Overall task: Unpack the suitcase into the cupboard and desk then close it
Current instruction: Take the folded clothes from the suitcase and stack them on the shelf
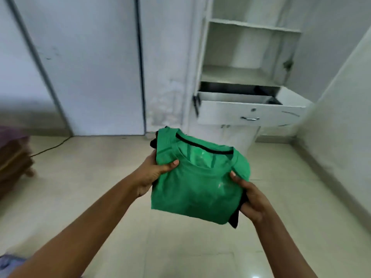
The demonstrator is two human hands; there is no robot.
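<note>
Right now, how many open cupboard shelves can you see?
2: an upper shelf and a lower shelf just above the pulled-out drawer. More may be hidden above the frame.

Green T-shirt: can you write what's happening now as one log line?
held: folded green T-shirt | left hand, right hand grip it | cupboard drawer open

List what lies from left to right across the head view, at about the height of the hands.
Brown wooden furniture at the left edge → left hand → folded green T-shirt, held by both hands → right hand → white wall on the right.
</note>
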